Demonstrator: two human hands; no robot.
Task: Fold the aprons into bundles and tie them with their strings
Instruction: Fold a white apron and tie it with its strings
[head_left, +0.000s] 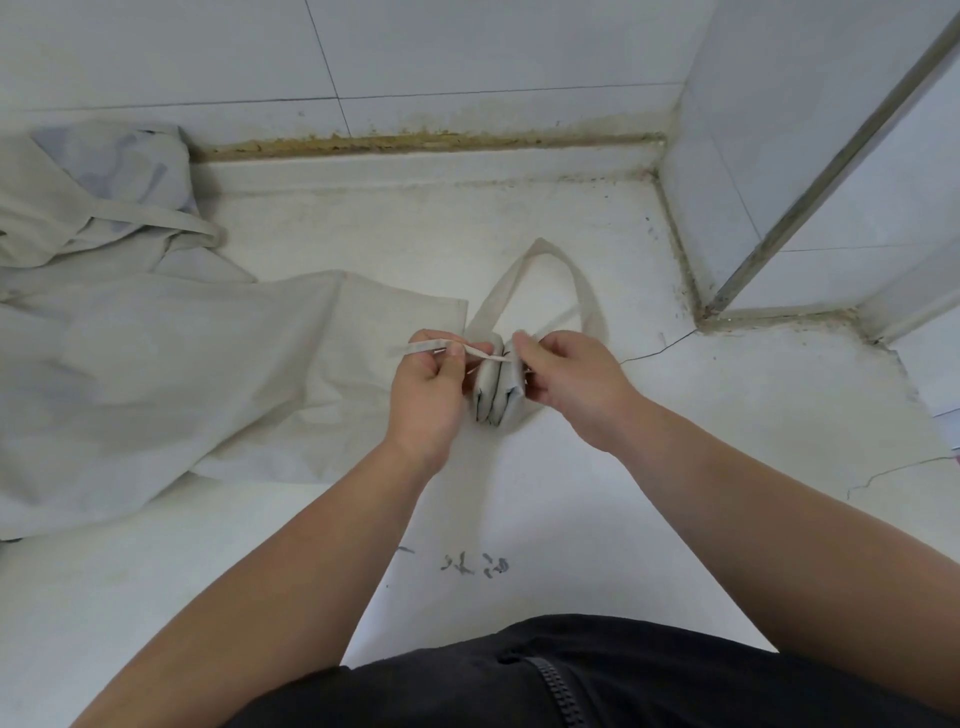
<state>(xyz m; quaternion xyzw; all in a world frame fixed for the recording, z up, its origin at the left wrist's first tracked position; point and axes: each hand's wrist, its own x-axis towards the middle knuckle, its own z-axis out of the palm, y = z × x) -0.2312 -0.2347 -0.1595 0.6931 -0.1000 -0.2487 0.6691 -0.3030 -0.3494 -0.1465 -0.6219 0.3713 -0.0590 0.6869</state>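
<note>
White wall tiles (467, 52) and a grimy joint back the pale tabletop (675, 493) where we work, close to a corner.

At the middle stands the bundle (496, 387), one apron folded down to a small upright packet of grey-white cloth, its layers showing as narrow pleats at the near end. It sits on the tabletop between our hands. Its neck loop (540, 275) lies flat behind it, open like a teardrop.

We judge the folding of this one done and the tying just begun. Our left hand (428, 395) has its grip closed on a string (431, 347), pinched between thumb and forefinger and drawn out sideways from the packet's top. Our right hand (571, 379) is curled round the bundle's other side, fingertips at its top edge. A second string (563, 316) trails away behind that hand, but whether the fingers also catch it we cannot tell.

Next we must bring the two strings round the packet and cross them, keeping them taut so the pleats do not spring open. No knot shows yet.

To the left, touching nothing of the bundle, a loose apron (182, 353) lies spread and creased, with a crumpled heap (104, 192) beyond it. We take both as unfolded work left to do.
</note>
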